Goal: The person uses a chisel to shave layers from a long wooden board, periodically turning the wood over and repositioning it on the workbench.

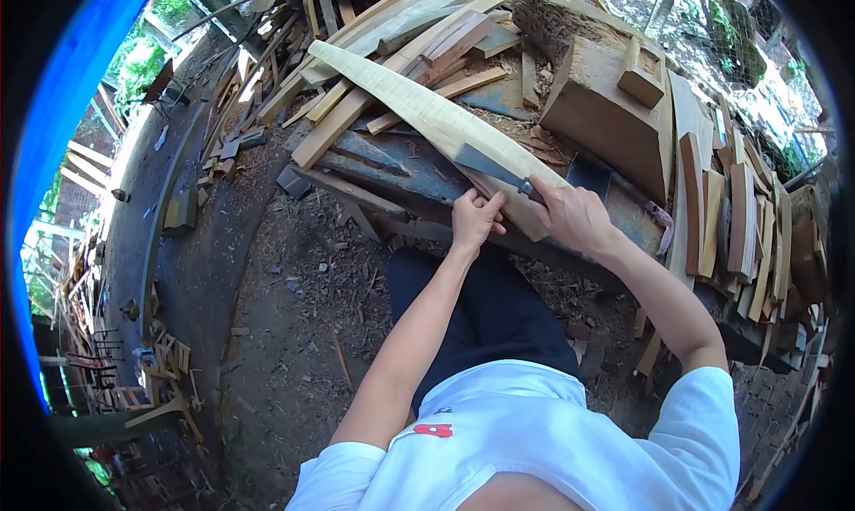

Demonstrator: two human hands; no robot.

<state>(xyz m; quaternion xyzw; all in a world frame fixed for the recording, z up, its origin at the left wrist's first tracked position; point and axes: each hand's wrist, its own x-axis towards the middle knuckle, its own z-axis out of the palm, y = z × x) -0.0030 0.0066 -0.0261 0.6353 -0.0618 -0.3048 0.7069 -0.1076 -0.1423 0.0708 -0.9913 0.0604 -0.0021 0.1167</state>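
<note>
My right hand [574,215] is closed around the grip of a tool with a flat, dark, tapering blade [488,162]. Its blade points up and left, lying over the edge of a long, pale, curved board [419,101]. Under the blade, a shorter brown wood piece [524,215] slants toward me at the bench edge. My left hand [476,217] pinches at the near side of this piece, thumb and fingers together, just left of my right hand. My palm hides most of the tool's grip.
Stacked planks [427,39] cover the far side of the bench [356,168]. A thick wooden block [601,110] stands to the right, beside a row of upright curved boards [744,217]. Offcuts and shavings litter the ground [298,306]. A blue tarp [67,110] hangs at left.
</note>
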